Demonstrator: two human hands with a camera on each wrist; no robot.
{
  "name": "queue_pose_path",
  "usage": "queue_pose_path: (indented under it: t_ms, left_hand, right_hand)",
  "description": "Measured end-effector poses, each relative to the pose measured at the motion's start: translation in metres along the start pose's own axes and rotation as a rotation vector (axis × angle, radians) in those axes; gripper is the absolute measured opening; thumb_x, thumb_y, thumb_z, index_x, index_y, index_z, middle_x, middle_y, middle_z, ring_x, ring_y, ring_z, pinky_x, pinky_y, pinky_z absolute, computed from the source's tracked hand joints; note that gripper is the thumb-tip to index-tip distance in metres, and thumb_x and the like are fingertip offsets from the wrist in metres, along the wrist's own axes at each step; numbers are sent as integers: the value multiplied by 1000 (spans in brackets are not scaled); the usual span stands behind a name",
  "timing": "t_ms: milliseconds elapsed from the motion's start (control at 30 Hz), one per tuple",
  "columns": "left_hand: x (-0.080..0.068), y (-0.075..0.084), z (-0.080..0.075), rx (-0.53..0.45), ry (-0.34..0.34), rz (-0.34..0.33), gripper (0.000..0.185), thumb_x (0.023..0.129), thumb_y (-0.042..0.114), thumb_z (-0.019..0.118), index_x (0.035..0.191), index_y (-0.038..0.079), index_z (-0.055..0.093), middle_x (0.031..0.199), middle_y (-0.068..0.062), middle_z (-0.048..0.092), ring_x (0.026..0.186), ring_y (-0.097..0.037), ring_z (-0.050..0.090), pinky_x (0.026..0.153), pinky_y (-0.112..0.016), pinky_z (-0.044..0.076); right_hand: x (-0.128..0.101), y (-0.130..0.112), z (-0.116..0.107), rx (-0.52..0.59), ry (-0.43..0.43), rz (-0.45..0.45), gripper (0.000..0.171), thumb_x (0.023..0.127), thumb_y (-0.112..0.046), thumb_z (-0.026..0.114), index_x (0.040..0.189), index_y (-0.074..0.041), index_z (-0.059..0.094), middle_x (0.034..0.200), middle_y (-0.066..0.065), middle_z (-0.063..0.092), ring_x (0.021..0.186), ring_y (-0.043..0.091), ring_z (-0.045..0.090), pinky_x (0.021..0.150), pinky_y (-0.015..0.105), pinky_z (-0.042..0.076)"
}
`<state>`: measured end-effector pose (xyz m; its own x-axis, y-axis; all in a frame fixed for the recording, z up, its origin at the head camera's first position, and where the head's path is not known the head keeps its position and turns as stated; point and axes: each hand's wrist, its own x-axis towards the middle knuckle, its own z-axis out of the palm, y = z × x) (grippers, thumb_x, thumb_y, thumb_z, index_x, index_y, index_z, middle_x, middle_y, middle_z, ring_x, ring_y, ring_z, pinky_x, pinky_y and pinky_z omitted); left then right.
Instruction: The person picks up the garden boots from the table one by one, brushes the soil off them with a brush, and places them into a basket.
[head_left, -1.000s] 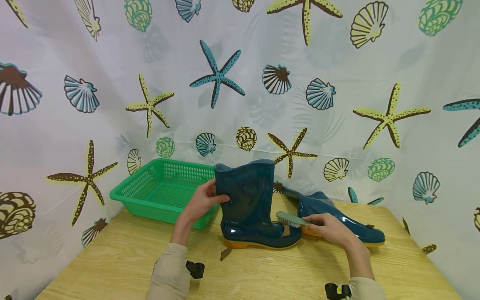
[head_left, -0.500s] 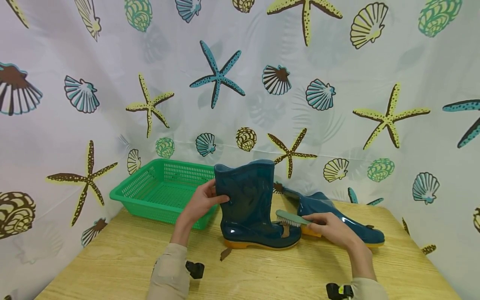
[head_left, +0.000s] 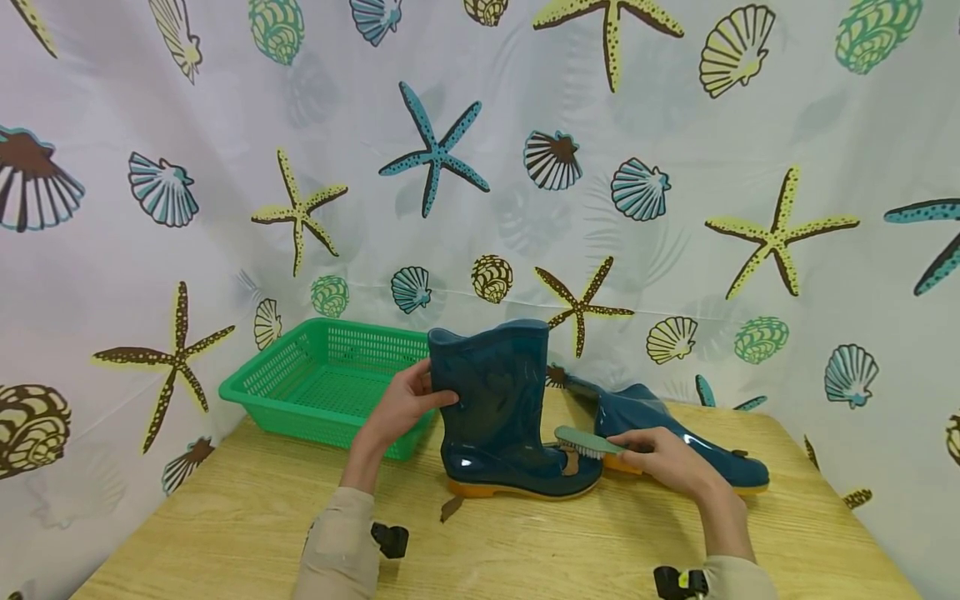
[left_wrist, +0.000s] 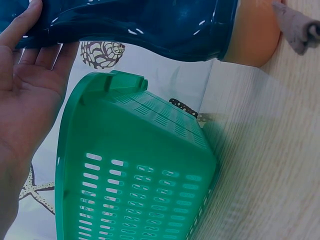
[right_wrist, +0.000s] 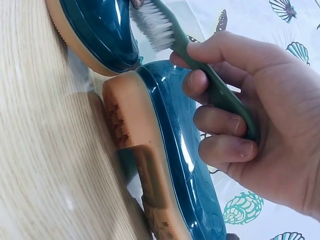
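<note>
A dark blue rubber boot (head_left: 491, 400) with a yellow-orange sole stands upright on the table. My left hand (head_left: 408, 402) holds its shaft from the back, thumb on the near side and fingers behind. In my right hand (head_left: 656, 457) is the handle of a green scrub brush (head_left: 581, 440). Its white bristles (right_wrist: 154, 24) are at the boot's instep, by a brown patch (head_left: 572, 461) that looks like mud. A second blue boot (head_left: 693, 442) lies on its side just behind the right hand, its ridged sole (right_wrist: 132, 112) showing in the right wrist view.
Behind my left hand sits a green perforated plastic basket (head_left: 330, 429). A small brown scrap (head_left: 452, 507) lies on the wooden table (head_left: 517, 546) near the standing boot's heel. A white curtain (head_left: 510, 225) printed with shells and starfish hangs around the table's back and sides.
The brush and right hand have shifted slightly over the boot's instep, now a little lower and to the right. The left hand and both boots look unmoved.
</note>
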<state>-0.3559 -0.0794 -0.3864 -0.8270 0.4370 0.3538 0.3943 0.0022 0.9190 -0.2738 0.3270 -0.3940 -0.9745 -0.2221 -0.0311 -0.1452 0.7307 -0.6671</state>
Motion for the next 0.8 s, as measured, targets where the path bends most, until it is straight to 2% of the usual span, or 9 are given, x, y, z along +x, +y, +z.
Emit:
queue_pose_path:
  t_ms: [300,567,800]
  left_hand:
    - [0,-2,0,-10,3,-6,55,90,18,75,141,20,55,109,-1,72,100,-19,69,93,-39,53]
    - [1,-2,0,-6,1,-4,56,90,19,75,141,21,54,110,-3,72,101,-19,69,94,-39,53]
    - [1,-3,0,-12,-1,-2,56,90,18,75,142,21,54,111,-3,72,101,-19,69,93,-39,54]
  right_hand:
    - [-3,0,-4,41,-26,-46,39,98,-28,62,130,-6,66,120,11,67,91,19,54,74,34,47]
    - [-4,-1,-7,73,-59,-62,39,99,-28,61,130,-5,66,120,16,66,88,19,51,71,34,44]
    - [-5,1,-10,72,-44,-51,41,99,-29,61,133,-7,64,110,16,68,74,21,53,62,28,42]
